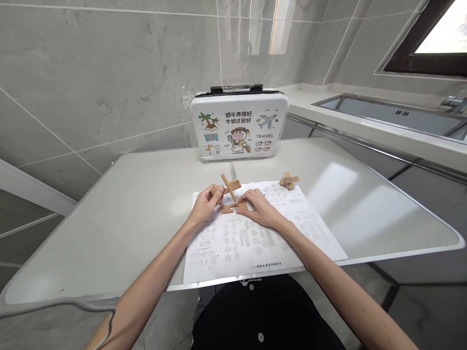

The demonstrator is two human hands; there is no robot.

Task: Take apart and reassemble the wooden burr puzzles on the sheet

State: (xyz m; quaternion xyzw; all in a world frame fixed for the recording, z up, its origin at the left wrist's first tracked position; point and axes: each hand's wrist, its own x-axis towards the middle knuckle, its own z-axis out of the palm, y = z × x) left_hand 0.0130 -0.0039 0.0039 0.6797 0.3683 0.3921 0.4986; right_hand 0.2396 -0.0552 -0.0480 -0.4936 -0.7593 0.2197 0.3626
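Observation:
Pinched in the fingers of my left hand (206, 204) is a small crossed assembly of wooden puzzle pieces (229, 186), raised a little above the paper. Lower down, a notched wooden puzzle piece (227, 209) lies level near the sheet. My right hand (260, 208) closes thumb and fingers on that piece's right end. Both hands are close together over the printed instruction sheet (219, 265). At the sheet's far right corner sits an interlocked wooden puzzle (289, 180), touched by neither hand.
A white folding table (120, 218) carries everything. At its back stands a white case with cartoon prints (239, 127), wrapped in clear plastic. To the right are a counter (306, 99) with a sink (386, 114) and a faucet (454, 101). A grey tiled wall (109, 63) rises behind.

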